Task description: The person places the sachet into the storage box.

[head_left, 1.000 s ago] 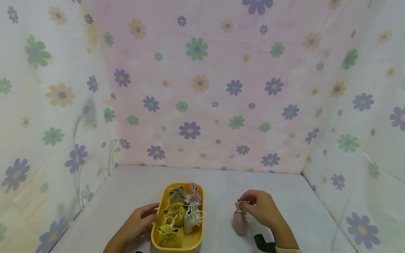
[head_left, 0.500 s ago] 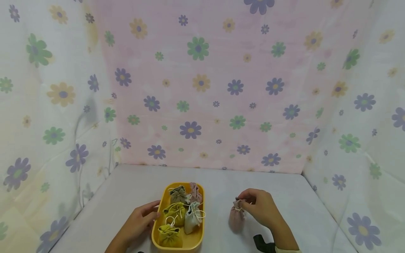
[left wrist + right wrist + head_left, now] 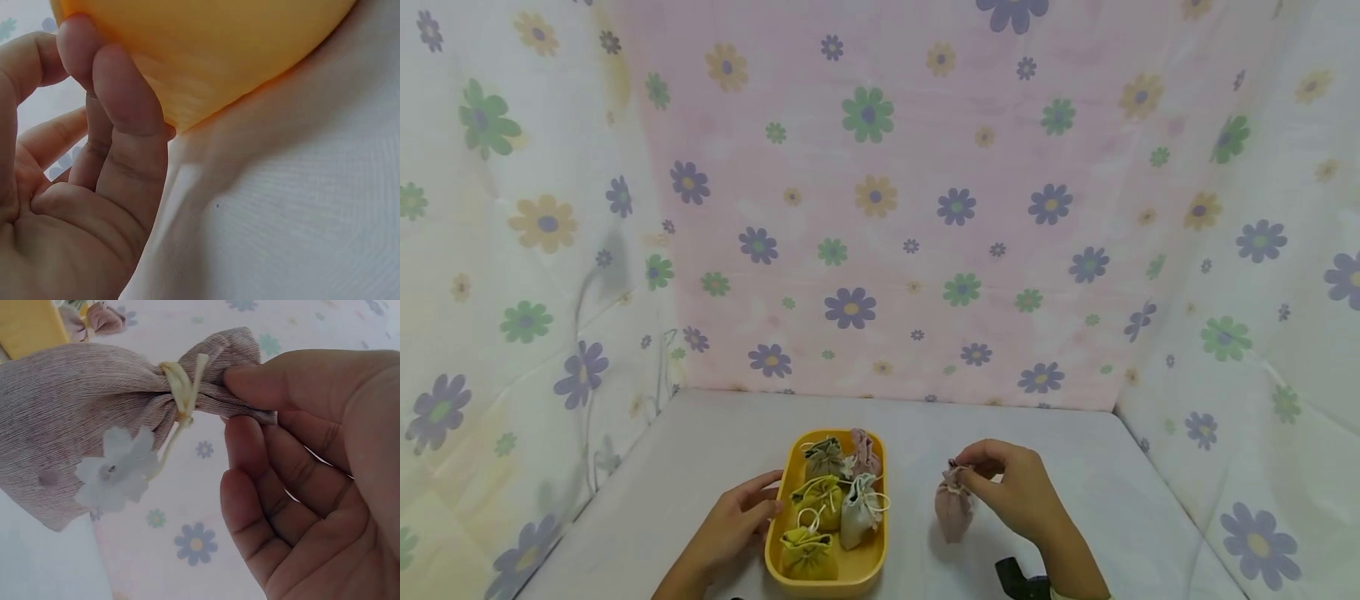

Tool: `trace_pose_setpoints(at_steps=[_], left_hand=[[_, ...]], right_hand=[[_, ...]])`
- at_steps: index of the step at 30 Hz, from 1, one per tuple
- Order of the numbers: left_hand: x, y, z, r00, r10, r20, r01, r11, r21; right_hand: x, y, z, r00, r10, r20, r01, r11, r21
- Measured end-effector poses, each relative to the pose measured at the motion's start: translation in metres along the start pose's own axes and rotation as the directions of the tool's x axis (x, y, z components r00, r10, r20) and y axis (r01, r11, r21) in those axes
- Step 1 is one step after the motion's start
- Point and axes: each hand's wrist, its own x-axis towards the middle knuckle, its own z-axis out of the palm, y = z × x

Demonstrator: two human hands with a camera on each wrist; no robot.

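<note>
Pinching that mauve pouch [image 3: 954,510] by its gathered top, your right hand [image 3: 1011,496] has it dangling just above the surface [image 3: 700,450], a bit right of the yellow tray [image 3: 867,565].

Your left hand [image 3: 733,527] sits against the tray's left wall, fingers curled and touching the outside. Inside the tray you've got two yellow-green pouches [image 3: 817,500], a pale one [image 3: 859,518], an olive one [image 3: 824,457] and a pink one [image 3: 862,451], all drawstrings tied.
</note>
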Motion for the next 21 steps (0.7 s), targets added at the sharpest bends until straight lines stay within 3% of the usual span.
trace_pose_setpoints(at_steps=[9,15,21], left_hand=[[0.002,-0.002,0.002,1.0,-0.005,-0.023,0.005,1.0,-0.013],[0.003,-0.003,0.0,1.0,-0.009,0.007,0.009,0.999,-0.048],[0.004,-0.002,0.0,1.0,-0.017,0.024,0.018,0.997,-0.07]], right_hand=[[-0.005,-0.019,0.005,0.996,-0.065,-0.067,0.07,0.995,0.071],[-0.007,-0.026,0.012,0.973,-0.186,-0.139,0.202,0.973,0.111],[-0.009,-0.036,0.02,0.957,-0.231,-0.176,0.257,0.956,0.142]])
